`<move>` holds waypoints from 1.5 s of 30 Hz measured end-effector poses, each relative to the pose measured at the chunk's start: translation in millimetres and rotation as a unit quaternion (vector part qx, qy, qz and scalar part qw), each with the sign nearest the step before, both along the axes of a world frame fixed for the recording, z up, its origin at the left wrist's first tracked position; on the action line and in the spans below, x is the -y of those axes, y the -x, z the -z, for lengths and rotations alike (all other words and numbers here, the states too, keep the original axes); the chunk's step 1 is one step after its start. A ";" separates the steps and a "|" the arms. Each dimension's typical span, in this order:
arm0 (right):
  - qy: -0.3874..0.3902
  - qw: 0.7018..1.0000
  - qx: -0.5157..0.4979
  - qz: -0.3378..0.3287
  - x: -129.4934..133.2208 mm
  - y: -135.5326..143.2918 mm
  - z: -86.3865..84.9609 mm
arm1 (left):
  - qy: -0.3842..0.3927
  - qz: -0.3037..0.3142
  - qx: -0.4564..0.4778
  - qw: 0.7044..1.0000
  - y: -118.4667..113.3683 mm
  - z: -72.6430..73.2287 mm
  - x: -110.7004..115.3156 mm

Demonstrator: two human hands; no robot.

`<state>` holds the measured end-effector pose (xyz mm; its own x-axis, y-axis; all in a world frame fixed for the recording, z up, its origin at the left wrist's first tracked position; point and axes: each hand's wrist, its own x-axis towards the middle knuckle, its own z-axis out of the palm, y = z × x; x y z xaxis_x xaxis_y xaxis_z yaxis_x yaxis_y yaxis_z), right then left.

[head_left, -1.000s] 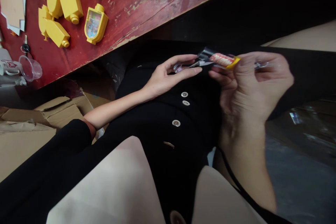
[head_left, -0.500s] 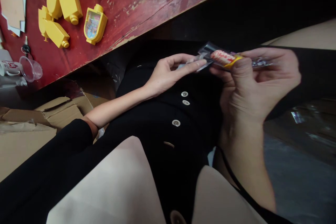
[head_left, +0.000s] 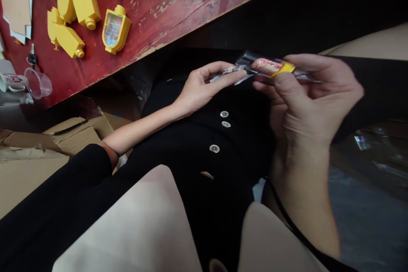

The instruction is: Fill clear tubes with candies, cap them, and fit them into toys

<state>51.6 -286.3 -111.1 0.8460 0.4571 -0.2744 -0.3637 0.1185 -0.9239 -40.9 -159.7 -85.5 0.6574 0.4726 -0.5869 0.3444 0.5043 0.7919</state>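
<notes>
Shifted slightly leftward since the earlier frame, with the small shiny packet [head_left: 267, 66] right of upper centre. Pinched a pale, crumpled piece [head_left: 232, 69] between nearly closed thumb and fingers of the left hand [head_left: 200, 87]; farther right, gripped the packet's yellow end between bent fingers and thumb of the right hand [head_left: 314, 89]. Seemed light, slick and easily creased, best held gently by that yellow end.

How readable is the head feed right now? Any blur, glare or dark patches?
Head view: the right hand and the clear packet it holds look slightly soft, the packet's print unreadable; head view: the black clothing swallows detail, though its pale buttons stand out; head view: a bright glint at right, on what looks like clear plastic.
</notes>
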 end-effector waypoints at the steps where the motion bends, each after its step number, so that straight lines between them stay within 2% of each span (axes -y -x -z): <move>1: 0.001 1.000 0.000 -0.001 -0.1 -0.3 0.5 | -0.006 0.001 0.002 1.000 0.1 0.3 -0.5; 14: -0.038 0.998 -0.038 0.011 -0.9 2.9 3.8 | -0.074 0.052 0.032 0.995 8.0 12.8 -2.2; 26: -0.053 0.995 -0.067 0.043 -2.2 3.3 10.9 | -0.066 0.054 0.014 0.996 9.8 4.9 5.3; 45: -0.042 0.994 -0.091 0.047 -3.0 5.0 15.0 | -0.010 0.043 0.046 0.998 15.8 19.5 12.5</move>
<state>46.5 -283.4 -126.1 0.8258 0.4067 -0.3906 -0.5072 0.2330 -0.8297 -56.8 -172.2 -105.0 0.7472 0.4226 -0.5129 0.3106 0.4603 0.8317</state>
